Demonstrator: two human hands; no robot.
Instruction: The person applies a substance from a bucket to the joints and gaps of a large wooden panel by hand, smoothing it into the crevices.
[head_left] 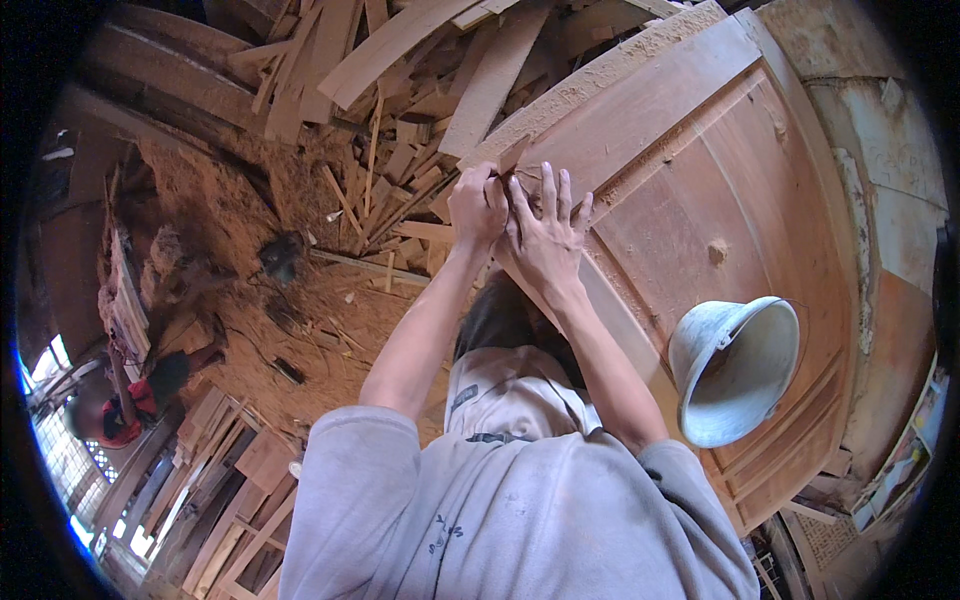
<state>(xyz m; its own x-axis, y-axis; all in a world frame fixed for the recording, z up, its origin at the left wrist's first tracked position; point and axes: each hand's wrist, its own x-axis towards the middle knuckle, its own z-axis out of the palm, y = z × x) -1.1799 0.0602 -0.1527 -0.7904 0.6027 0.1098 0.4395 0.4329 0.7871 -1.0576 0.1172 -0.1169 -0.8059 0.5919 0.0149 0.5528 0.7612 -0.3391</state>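
Hands (545,222) at door (690,235); dark-lettered shirt (560,490)

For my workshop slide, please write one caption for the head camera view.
Curled left hand and spread right hand at the edge of a dusty wooden panel bearing a pale bucket.

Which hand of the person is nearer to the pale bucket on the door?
Right. The right hand, fingers spread, is by the edge of the door, up and left of the bucket in view; the left hand, curled, is farther left.
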